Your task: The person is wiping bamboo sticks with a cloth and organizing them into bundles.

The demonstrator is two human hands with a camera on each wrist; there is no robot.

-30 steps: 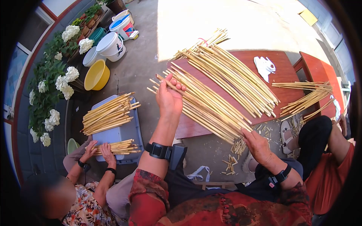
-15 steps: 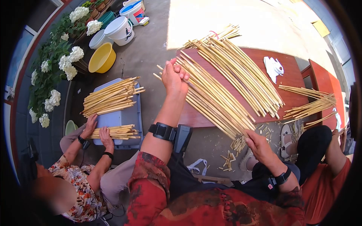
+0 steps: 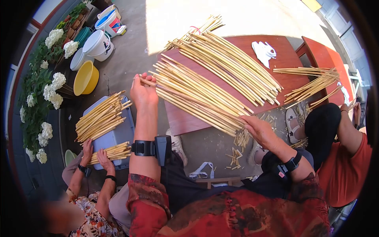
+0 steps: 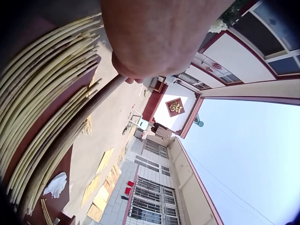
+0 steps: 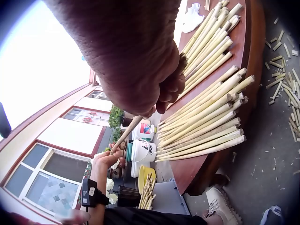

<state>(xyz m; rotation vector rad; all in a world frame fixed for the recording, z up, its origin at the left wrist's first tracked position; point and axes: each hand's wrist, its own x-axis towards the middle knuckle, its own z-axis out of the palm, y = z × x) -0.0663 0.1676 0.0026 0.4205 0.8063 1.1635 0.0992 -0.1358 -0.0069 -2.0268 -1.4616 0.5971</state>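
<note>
A long brownish stalk [image 3: 199,104] spans between both hands, slanting across the front of the pale stalks. Its far-left end is in my left hand [image 3: 144,91], whose fingers curl round it beside the table's left side. My right hand [image 3: 258,128] grips the other end, low and just off the near table edge. In the left wrist view the stalk [image 4: 96,100] runs down-left from the hand; the wrist hides most of the fingers. Two bundles of pale stalks, a nearer one [image 3: 205,89] and a farther one [image 3: 233,65], lie on the reddish table [image 3: 183,120].
At left, another person's hands [image 3: 104,160] rest on shorter stalks over a blue-grey bin [image 3: 114,136]. A yellow basin [image 3: 87,78] and white bucket [image 3: 98,46] stand beyond. A white cloth [image 3: 263,53] lies on the table; cut pieces [image 3: 235,158] litter the ground. Another person sits at right.
The head view has swung, so the scene sits farther left. My left hand has turned and moved out to the left of the bundles; both hands keep hold of the stalk.
</note>
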